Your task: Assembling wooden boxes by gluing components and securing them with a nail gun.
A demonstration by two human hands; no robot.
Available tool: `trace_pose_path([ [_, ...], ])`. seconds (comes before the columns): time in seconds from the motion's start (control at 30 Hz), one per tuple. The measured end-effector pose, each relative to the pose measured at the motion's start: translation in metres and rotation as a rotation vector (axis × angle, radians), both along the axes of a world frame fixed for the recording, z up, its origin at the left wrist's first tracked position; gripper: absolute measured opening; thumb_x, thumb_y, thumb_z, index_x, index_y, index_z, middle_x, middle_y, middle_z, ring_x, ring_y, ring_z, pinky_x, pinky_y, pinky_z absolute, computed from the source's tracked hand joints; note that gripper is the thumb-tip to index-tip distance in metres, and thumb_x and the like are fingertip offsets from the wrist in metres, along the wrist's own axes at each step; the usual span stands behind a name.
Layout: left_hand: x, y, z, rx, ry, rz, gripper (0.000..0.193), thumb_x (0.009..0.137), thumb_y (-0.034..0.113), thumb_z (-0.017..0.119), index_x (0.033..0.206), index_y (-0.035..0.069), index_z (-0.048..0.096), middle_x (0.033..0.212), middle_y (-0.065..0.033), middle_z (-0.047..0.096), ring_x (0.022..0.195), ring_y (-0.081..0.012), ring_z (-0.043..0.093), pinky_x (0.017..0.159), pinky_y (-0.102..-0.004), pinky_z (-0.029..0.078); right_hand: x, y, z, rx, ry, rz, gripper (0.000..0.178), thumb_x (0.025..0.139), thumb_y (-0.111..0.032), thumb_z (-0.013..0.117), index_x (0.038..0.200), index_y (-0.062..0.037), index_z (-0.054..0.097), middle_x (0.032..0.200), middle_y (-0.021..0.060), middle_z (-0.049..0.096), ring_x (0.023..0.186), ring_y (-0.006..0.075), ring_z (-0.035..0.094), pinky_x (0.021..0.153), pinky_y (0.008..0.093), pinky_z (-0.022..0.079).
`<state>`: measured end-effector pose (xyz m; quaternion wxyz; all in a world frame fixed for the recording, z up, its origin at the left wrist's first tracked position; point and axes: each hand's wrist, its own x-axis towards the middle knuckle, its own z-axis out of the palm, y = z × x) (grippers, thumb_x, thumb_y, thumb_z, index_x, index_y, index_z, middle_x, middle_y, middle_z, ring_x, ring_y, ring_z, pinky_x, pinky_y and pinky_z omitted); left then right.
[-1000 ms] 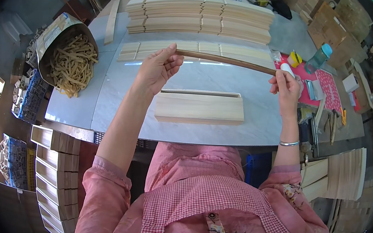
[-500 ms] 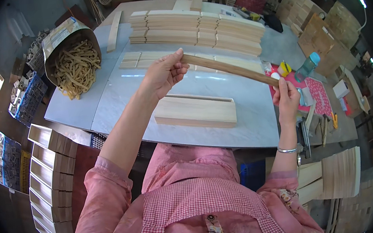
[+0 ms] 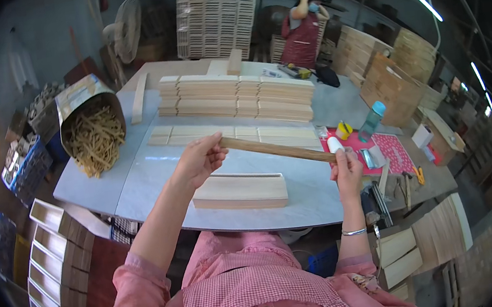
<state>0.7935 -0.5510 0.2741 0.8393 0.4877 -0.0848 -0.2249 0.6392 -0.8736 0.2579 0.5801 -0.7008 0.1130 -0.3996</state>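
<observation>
A long, narrow brown strip [image 3: 279, 149], wood-like in colour, spans the space between my hands above the table. My left hand [image 3: 199, 159] pinches its left end between thumb and fingers. At the lower right end, my right hand [image 3: 347, 172] is closed round it. Just below and nearer to me, a pale wooden box [image 3: 239, 192] lies lengthwise on the table, touched by neither hand; a thin raised edge runs along its far side. Beyond the strip lies a low row of pale grooved wooden pieces [image 3: 237, 133].
A taller stack of grooved boards [image 3: 237, 101] stands farther back. At left, a tipped container [image 3: 88, 89] holds tan bands. A blue bottle [image 3: 372, 121] and red mat [image 3: 388, 148] are at right. Open wooden boxes [image 3: 46, 261] line the lower left. A person [image 3: 302, 35] stands behind the table.
The view has tilted up, so the table sits lower and the person at the back shows more fully. Both hands still hold the strip, which slopes less steeply in the picture.
</observation>
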Motion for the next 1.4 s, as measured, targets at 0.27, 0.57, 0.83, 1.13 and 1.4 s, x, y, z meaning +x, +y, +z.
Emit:
trace_pose_path([
  [0.27, -0.021, 0.007, -0.012, 0.003, 0.043, 0.035, 0.028, 0.097, 0.026, 0.069, 0.076, 0.009, 0.058, 0.075, -0.0082, 0.066, 0.06, -0.0104, 0.059, 0.056, -0.0208, 0.048, -0.016, 0.012, -0.02, 0.033, 0.009, 0.027, 0.038, 0.101, -0.027, 0.061, 0.071, -0.0041, 0.057, 0.059, -0.0002, 0.051, 0.043, 0.0086, 0.044, 0.043, 0.023, 0.038],
  [0.57, -0.021, -0.009, -0.008, 0.006, 0.025, -0.016, 0.026, 0.098, 0.024, 0.067, 0.079, 0.009, 0.059, 0.075, -0.0076, 0.066, 0.062, -0.0107, 0.06, 0.06, -0.0213, 0.049, -0.035, -0.004, -0.014, 0.0, 0.034, -0.017, 0.036, 0.101, -0.025, 0.061, 0.071, -0.0039, 0.057, 0.06, 0.0004, 0.053, 0.042, 0.0093, 0.043, 0.043, 0.0242, 0.038],
  [0.83, -0.013, -0.03, 0.02, -0.037, -0.139, -0.098, 0.018, 0.1, 0.01, 0.06, 0.112, -0.004, 0.061, 0.096, -0.0129, 0.067, 0.086, -0.0164, 0.066, 0.077, -0.0243, 0.054, -0.025, -0.022, 0.018, 0.012, 0.002, 0.017, 0.019, 0.099, -0.017, 0.058, 0.098, 0.0002, 0.067, 0.073, 0.0028, 0.06, 0.058, 0.0083, 0.052, 0.051, 0.0216, 0.042],
  [1.13, 0.012, -0.042, 0.027, -0.011, -0.139, 0.06, 0.026, 0.098, -0.003, 0.058, 0.124, -0.007, 0.057, 0.104, -0.0174, 0.066, 0.093, -0.0213, 0.07, 0.082, -0.0255, 0.056, 0.019, -0.026, 0.033, -0.075, -0.014, 0.006, 0.031, 0.099, 0.0, 0.052, 0.127, 0.0068, 0.059, 0.099, 0.0133, 0.068, 0.073, 0.0149, 0.063, 0.068, 0.0238, 0.054],
  [1.4, 0.027, -0.035, 0.021, -0.054, -0.091, 0.082, 0.026, 0.097, -0.002, 0.058, 0.123, -0.006, 0.057, 0.104, -0.0169, 0.066, 0.093, -0.0218, 0.07, 0.081, -0.026, 0.057, 0.038, -0.022, 0.028, -0.034, 0.013, 0.065, 0.033, 0.097, 0.002, 0.052, 0.128, 0.01, 0.055, 0.102, 0.0162, 0.068, 0.081, 0.0179, 0.069, 0.075, 0.0247, 0.057],
])
